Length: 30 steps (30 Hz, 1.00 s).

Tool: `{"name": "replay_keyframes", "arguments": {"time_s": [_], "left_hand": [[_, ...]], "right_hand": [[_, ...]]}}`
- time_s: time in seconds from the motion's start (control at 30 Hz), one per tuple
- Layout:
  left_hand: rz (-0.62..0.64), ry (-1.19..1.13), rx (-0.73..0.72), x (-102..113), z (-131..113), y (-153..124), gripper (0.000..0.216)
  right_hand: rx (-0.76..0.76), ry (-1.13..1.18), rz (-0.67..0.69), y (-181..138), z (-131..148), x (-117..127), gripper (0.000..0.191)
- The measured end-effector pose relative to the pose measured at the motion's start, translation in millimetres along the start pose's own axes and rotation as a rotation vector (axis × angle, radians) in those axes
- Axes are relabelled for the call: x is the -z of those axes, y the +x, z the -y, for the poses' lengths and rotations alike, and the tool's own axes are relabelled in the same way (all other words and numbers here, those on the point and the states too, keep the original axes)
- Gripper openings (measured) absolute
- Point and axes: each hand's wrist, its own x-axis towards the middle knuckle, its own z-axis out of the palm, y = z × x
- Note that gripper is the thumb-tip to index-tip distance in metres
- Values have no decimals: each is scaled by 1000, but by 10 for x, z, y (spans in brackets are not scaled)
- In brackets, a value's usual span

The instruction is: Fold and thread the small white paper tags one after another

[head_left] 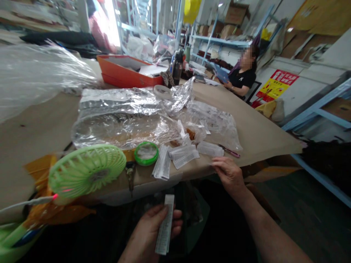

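My left hand is low in front of me, below the table edge, with its fingers closed round a narrow white printed paper strip. My right hand rests on the near edge of the brown table, fingers curled down against the paper surface, with nothing visible in it. Just left of that hand lie small stacks of white printed labels and another flat stack. A pink pen-like tool lies just beyond my right fingers.
Crumpled clear plastic bags cover the table's middle. A green fan and a green-rimmed tape roll sit near the front left. An orange box stands further back. A person in black sits at the far end.
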Motion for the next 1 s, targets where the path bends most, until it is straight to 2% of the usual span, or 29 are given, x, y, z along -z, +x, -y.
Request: {"name": "replay_keyframes", "arguments": {"time_s": [0.13,0.2,0.3,0.4,0.53,0.67,0.9,1.0], "left_hand": [[101,-31,13,2,27,-27,11],[159,-78,-13,3,20,-48,12],[209,-171,-88,26,-1,-84,17],[218,-229,-108,74,-7,-104,20],[216,-293,-117,144,11,-96,14],[177,-312,-146,186,33,-83,10],[131,-359,-158,199,57,-87,15],[158,-323,-159,207,53,-90,15]], "right_hand": [[27,378,-139,-15,610,-175,18],[128,501,-65,-50,945,-324,17],[297,480,24,-139,1242,-545,15],[328,454,91,-219,1265,-674,19],[346,459,162,-255,1209,-672,17],[355,427,185,-248,1254,-633,18],[381,418,210,-256,1233,-688,12],[380,428,234,-266,1227,-681,14]]}}
